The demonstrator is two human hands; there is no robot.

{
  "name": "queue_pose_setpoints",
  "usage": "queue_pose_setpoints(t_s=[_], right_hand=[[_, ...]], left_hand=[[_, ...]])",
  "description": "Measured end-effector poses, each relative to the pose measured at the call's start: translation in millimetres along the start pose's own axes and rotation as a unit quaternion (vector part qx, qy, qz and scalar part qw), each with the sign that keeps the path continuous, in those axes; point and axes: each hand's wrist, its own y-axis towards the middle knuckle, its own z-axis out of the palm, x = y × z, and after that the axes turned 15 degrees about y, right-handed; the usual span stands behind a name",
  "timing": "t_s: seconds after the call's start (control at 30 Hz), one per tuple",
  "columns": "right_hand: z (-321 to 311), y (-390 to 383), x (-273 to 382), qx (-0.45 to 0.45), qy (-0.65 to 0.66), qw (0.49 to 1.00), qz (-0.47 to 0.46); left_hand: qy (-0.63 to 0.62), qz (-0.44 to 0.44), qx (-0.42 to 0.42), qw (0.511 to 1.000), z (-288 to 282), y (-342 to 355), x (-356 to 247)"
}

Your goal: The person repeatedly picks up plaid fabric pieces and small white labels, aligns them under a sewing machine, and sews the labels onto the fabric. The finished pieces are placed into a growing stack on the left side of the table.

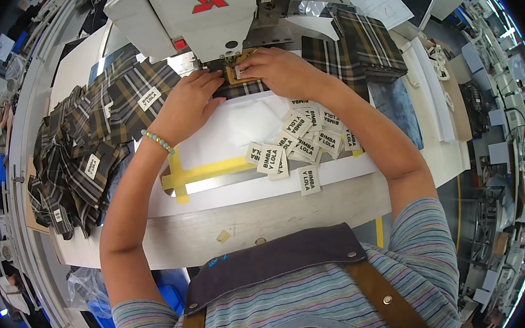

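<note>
An industrial sewing machine (194,17) with a white head stands at the far side of the table, a brass-coloured clamp frame (229,77) below its needle area. Plaid fabric (244,90) in brown, black and white lies under that frame. My right hand (289,74) reaches in from the right, its fingertips closed on a small white label (240,72) at the clamp; the fingers partly cover the label. Left of the frame, my left hand (191,105) rests on the fabric with its fingers stretched toward the needle area and its thumb apart, holding nothing.
Several loose white labels (306,148) are piled on the white work surface by my right forearm. Plaid pieces with labels on them (99,143) heap up at the left. Folded plaid fabric (378,52) is stacked at the back right. Yellow tape (211,175) borders the near surface.
</note>
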Motion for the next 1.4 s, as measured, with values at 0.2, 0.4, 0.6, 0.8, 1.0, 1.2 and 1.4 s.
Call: queue_pose_setpoints(t_s=[0.2, 0.4, 0.6, 0.8, 1.0, 1.2, 1.4], right_hand=[[0, 5, -6, -0.006, -0.018, 1.000, -0.008], [-2, 13, -12, -0.019, -0.035, 0.999, -0.013], [-17, 4, -6, -0.018, -0.001, 1.000, 0.025], [-54, -53, -1, -0.189, -0.033, 0.981, 0.022], [-51, -86, -20, -0.323, -0.157, 0.932, 0.044], [-50, -84, -24, -0.362, -0.147, 0.920, 0.037], [-54, -88, -27, -0.368, -0.073, 0.926, 0.051]], left_hand=[[0.012, -0.004, -0.010, 1.000, -3, -5, 1], [0.017, -0.006, -0.033, 0.999, -8, -15, 2], [0.004, -0.010, -0.051, 0.999, -11, -28, 9], [-0.044, 0.004, -0.060, 0.997, -17, -32, 13], [-0.059, 0.049, -0.055, 0.996, -10, -9, -5], [-0.046, 0.065, -0.057, 0.995, 1, 0, -9], [-0.023, 0.029, -0.025, 0.999, 3, 5, -12]])
